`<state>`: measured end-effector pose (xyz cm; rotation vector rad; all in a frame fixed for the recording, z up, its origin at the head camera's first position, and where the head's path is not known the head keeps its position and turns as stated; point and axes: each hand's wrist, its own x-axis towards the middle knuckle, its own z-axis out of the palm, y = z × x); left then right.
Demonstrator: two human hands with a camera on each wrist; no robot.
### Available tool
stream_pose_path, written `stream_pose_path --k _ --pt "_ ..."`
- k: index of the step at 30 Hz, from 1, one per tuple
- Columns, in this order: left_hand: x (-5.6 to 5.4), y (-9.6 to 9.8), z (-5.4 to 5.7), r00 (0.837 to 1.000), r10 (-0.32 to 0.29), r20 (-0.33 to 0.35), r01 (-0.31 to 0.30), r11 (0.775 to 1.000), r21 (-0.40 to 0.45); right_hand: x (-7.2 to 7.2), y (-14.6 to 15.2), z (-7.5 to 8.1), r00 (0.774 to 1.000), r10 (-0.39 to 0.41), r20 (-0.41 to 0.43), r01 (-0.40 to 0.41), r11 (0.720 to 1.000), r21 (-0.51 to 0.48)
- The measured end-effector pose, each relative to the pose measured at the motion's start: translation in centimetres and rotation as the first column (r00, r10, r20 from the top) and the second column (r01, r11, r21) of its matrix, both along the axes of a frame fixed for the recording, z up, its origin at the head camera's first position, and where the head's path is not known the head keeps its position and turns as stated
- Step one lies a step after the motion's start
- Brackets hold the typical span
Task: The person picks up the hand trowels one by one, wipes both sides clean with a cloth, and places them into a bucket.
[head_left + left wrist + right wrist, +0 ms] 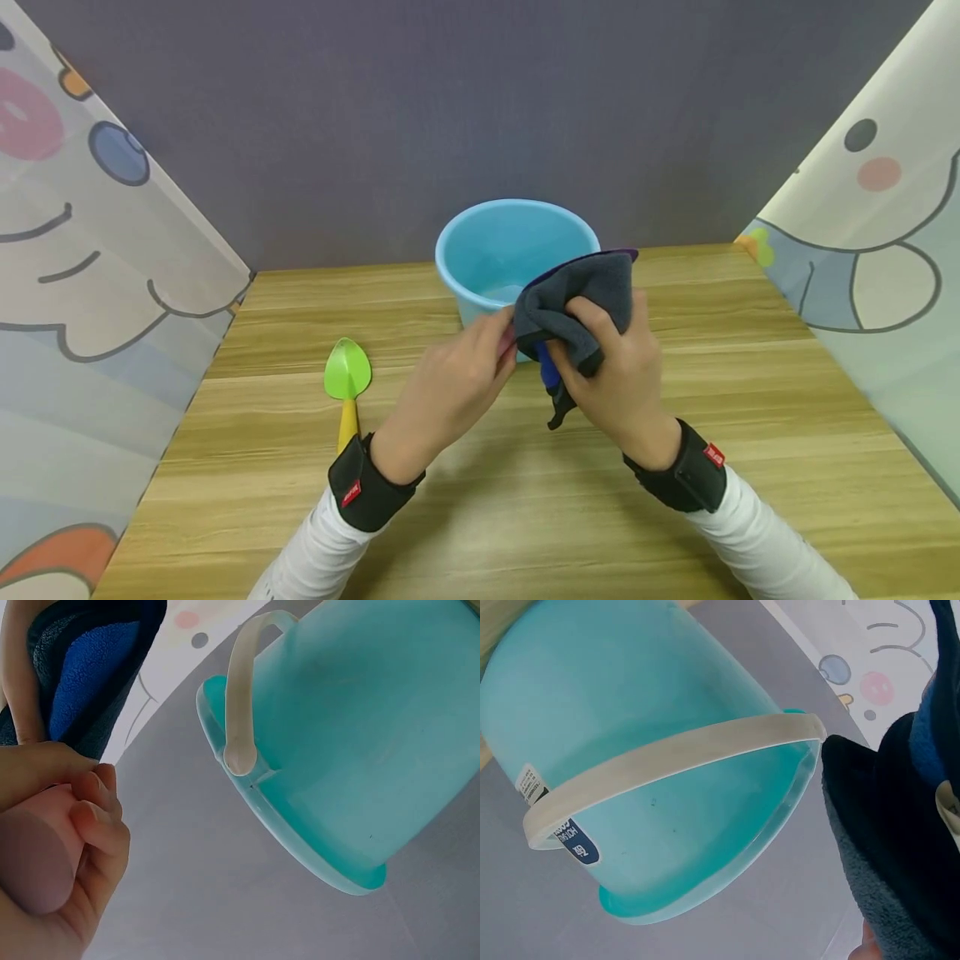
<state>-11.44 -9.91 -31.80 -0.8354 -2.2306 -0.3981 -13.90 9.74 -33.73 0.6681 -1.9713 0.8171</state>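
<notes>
In the head view my left hand (450, 383) and right hand (618, 375) meet in front of a light blue bucket (456, 283). The right hand grips a bunched towel (542, 307), dark grey on one side and blue on the other, overlapping the bucket's near rim. A smooth pink object with a darker rounded face (34, 862) sits in the curled fingers of the left hand; I cannot tell its kind, as the fingers cover much of it. The left fingertips are right at the towel's edge.
A toy shovel (347, 373) with a green blade and yellow handle lies on the wooden table (262, 492), left of the left wrist. The bucket has a white handle (682, 750). A grey wall (337, 125) stands behind; cartoon-printed panels (90, 250) flank the table.
</notes>
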Motion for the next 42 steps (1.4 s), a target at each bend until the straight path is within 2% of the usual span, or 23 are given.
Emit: stream_pose_path --k 11,23,42 --pt "0.1 0.2 0.0 1.000 0.002 -0.005 -0.002 0.999 -0.050 0.0 0.2 0.4 0.999 -0.043 0.014 0.044 0.999 -0.028" --pt "-0.1 0.3 -0.1 0.999 0.016 -0.045 -0.019 0.997 -0.076 -0.2 0.5 0.8 0.997 -0.073 0.032 0.075 0.994 -0.078" --pt "0.0 0.2 -0.1 0.999 0.027 -0.031 -0.030 0.995 -0.096 -0.8 1.0 1.0 0.995 -0.103 0.012 0.104 0.986 -0.130"
